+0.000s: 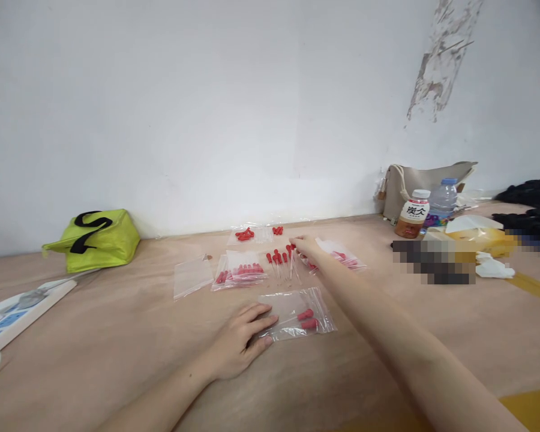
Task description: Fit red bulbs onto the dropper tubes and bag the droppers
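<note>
My left hand [245, 339] lies with fingers spread on the left end of a clear zip bag [285, 300]. Inside that bag are two droppers with red bulbs [309, 324]. Farther forward, my right hand [306, 246] pinches the red bulb of a dropper [292, 248], at the right end of a loose row of red-bulbed droppers [276, 258] with thin clear stems. Filled bags of red-bulbed droppers [247, 270] are stacked left of the row. More filled bags [346, 259] lie to its right, partly behind my right wrist.
An unfilled zip bag [191, 278] lies left. Small red pieces [245, 234] sit on plastic by the wall. A lime-green bag [101, 240] and power strip [31, 306] are at left; a brown-drink bottle [413, 214], clear bottle [444, 201] and grey bag [393, 192] at right.
</note>
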`<action>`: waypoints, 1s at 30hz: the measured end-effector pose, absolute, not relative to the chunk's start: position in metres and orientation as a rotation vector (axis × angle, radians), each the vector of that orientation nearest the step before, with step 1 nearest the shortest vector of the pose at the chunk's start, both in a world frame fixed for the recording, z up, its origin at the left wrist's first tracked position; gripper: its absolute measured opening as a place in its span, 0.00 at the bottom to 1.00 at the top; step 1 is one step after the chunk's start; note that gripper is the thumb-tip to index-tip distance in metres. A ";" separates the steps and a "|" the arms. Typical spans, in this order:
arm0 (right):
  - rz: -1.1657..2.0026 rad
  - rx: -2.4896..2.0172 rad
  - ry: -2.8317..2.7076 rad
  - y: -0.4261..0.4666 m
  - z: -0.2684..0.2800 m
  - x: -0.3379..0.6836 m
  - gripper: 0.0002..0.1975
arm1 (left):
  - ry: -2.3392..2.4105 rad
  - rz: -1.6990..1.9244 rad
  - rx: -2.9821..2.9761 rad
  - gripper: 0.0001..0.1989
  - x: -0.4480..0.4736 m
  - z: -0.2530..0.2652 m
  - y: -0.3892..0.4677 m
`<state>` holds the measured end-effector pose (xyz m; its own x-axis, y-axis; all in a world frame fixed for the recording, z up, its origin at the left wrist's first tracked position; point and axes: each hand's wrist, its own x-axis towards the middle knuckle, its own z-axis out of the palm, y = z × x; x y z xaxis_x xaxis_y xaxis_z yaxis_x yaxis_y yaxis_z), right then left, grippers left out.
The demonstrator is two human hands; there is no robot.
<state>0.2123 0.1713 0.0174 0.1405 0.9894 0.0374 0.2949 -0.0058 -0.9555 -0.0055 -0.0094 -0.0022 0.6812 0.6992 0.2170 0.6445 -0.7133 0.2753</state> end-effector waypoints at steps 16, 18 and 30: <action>0.886 -1.111 -1.017 0.063 -0.009 0.300 0.14 | 1.132 0.426 2.698 0.17 -0.005 -0.001 -0.009; 0.905 -1.125 -0.984 0.059 -0.014 0.299 0.15 | 1.126 0.430 2.697 0.17 -0.006 -0.002 -0.008; 1.146 -1.099 -0.805 0.046 -0.021 0.283 0.10 | 1.121 0.418 2.694 0.17 -0.006 -0.004 -0.007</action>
